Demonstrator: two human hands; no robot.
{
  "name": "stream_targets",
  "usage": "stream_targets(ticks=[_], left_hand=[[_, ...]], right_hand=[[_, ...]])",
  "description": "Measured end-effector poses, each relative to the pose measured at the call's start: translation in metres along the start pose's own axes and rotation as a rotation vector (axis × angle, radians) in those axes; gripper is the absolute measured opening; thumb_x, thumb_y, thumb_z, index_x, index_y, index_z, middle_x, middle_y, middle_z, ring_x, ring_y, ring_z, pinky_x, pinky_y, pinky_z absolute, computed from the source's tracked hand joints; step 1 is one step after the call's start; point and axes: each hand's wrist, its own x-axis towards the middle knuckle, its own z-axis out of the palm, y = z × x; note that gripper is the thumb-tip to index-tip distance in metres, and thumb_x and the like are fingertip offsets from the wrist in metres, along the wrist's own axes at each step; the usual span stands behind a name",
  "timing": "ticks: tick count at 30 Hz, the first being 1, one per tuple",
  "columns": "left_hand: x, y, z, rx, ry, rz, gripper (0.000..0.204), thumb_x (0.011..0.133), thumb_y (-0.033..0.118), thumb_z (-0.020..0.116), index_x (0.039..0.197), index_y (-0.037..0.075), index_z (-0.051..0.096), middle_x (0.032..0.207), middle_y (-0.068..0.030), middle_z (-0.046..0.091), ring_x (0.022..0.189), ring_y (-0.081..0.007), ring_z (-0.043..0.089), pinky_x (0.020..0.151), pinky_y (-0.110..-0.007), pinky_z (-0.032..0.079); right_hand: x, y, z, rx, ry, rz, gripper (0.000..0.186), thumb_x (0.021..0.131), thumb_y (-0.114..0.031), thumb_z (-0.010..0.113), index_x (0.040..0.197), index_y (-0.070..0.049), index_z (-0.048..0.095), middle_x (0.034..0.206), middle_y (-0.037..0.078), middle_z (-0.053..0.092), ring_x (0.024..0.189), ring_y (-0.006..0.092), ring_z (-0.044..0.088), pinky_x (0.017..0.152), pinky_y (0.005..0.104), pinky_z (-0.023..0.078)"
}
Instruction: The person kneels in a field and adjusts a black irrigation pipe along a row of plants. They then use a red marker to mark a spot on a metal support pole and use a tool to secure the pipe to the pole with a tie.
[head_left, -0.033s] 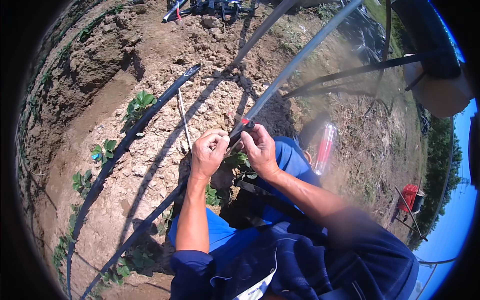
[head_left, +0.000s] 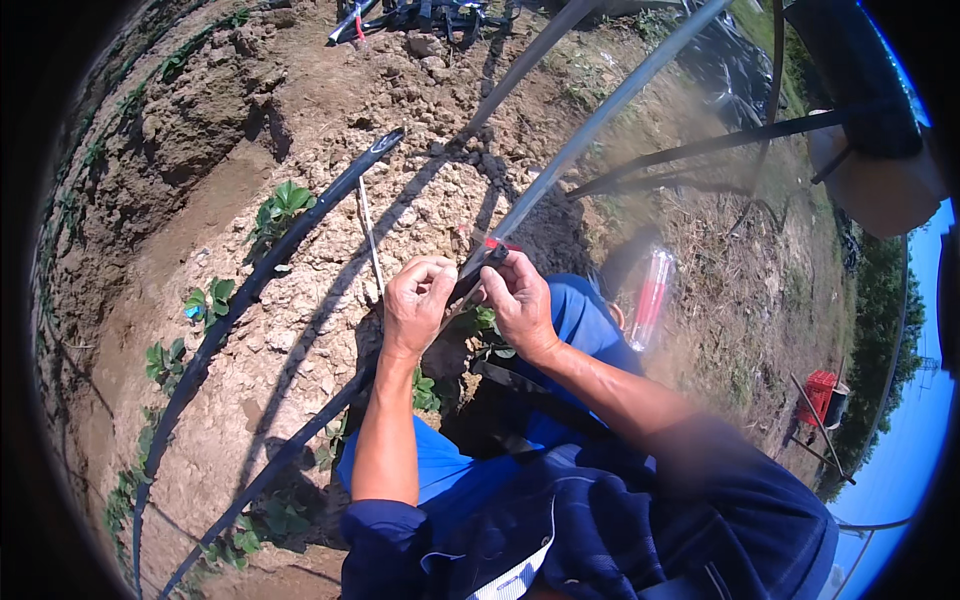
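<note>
My left hand (head_left: 417,308) is closed in a pinch on a black hose (head_left: 318,418), which runs up to it from the lower left. Close beside it, my right hand (head_left: 522,303) pinches the dark end (head_left: 494,257) of what seems to be the same hose; the fingers partly hide it. A small red strip (head_left: 497,243) shows just above the right fingertips, by the lower end of a slanting grey metal pole (head_left: 590,130). Whether strip and hose touch, I cannot tell. Green leafy plants (head_left: 425,392) grow below my hands.
Another black hose (head_left: 262,270) lies along the dry soil bed to the left, beside a thin pale stick (head_left: 370,235). A clear bottle with a pink-red label (head_left: 652,298) lies to the right. Further off stands a red crate (head_left: 816,396). More poles (head_left: 530,65) slant across the top.
Both hands keep nearly the same place and grip. The dark hose end has shifted slightly, and more of the red strip shows above the right fingertips.
</note>
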Motion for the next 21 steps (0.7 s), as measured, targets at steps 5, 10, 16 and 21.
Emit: stream_targets(ticks=[5, 10, 16, 21], left_hand=[[0.004, 0.003, -0.001, -0.249, -0.206, -0.06, 0.032, 0.1, 0.027, 0.061, 0.105, -0.003, 0.07, 0.102, -0.0087, 0.068, 0.093, -0.0142, 0.062, 0.084, -0.029, 0.049], [0.003, 0.008, -0.007, -0.416, -0.301, -0.111, 0.027, 0.1, 0.023, 0.06, 0.11, -0.001, 0.069, 0.105, -0.0061, 0.069, 0.098, -0.0127, 0.061, 0.088, -0.029, 0.048], [0.001, 0.004, -0.008, -0.671, -0.314, -0.253, 0.022, 0.099, 0.018, 0.061, 0.109, -0.001, 0.065, 0.111, -0.0085, 0.067, 0.101, -0.0135, 0.062, 0.092, -0.029, 0.049], [0.001, 0.004, -0.013, -0.723, -0.282, -0.332, 0.023, 0.099, 0.019, 0.061, 0.111, 0.0, 0.062, 0.099, -0.0072, 0.07, 0.085, -0.0118, 0.066, 0.078, -0.025, 0.054]], right_hand=[[-0.018, 0.005, 0.013, -0.284, -0.102, -0.135, 0.019, 0.094, -0.009, 0.064, 0.11, 0.0, 0.059, 0.077, 0.006, 0.065, 0.069, 0.0085, 0.06, 0.062, 0.0281, 0.05], [-0.024, 0.012, 0.022, -0.311, -0.11, -0.094, 0.017, 0.092, -0.009, 0.065, 0.105, 0.0, 0.059, 0.078, 0.009, 0.065, 0.069, 0.0106, 0.061, 0.062, 0.0286, 0.05], [-0.03, 0.013, 0.033, -0.47, -0.052, -0.15, 0.023, 0.089, -0.007, 0.07, 0.105, -0.001, 0.055, 0.086, 0.002, 0.063, 0.075, 0.006, 0.058, 0.066, 0.0241, 0.05], [-0.036, 0.016, 0.045, -0.508, -0.106, 0.074, 0.034, 0.083, -0.018, 0.075, 0.103, 0.0, 0.054, 0.074, 0.009, 0.063, 0.065, 0.019, 0.063, 0.063, 0.0353, 0.052]])
